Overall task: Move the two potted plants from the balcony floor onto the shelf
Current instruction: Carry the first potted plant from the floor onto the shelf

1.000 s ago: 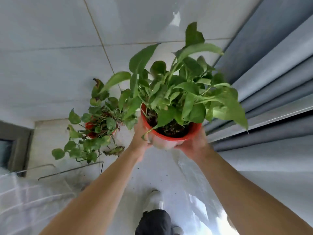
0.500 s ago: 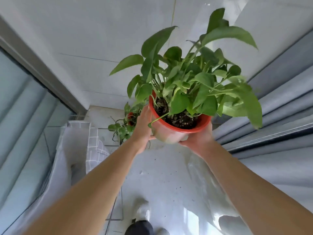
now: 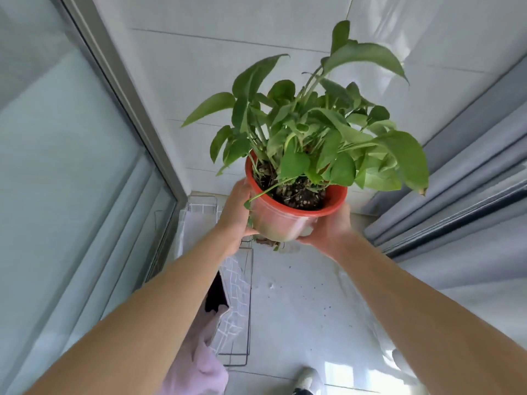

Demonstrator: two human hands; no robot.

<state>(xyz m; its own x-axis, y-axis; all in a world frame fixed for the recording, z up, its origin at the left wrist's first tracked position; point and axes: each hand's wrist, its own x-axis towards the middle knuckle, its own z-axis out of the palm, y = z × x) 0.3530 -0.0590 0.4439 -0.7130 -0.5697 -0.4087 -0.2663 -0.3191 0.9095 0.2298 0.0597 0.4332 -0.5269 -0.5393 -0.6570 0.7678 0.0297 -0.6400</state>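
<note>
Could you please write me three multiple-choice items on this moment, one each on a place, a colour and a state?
1. Where is the wire rack draped with cloth?
A. left of the held pot, by the glass
B. right, against the curtain
C. overhead

2. What colour is the plastic pot?
A. white
B. blue
C. orange-red

3. How is the pot supported?
A. standing on the floor
B. held by both hands
C. held by one hand

Answers: 1 A, it stands beside the glass panel. 2 C, rim and wall are orange-red. 3 B, left hand and right hand clasp its sides.
</note>
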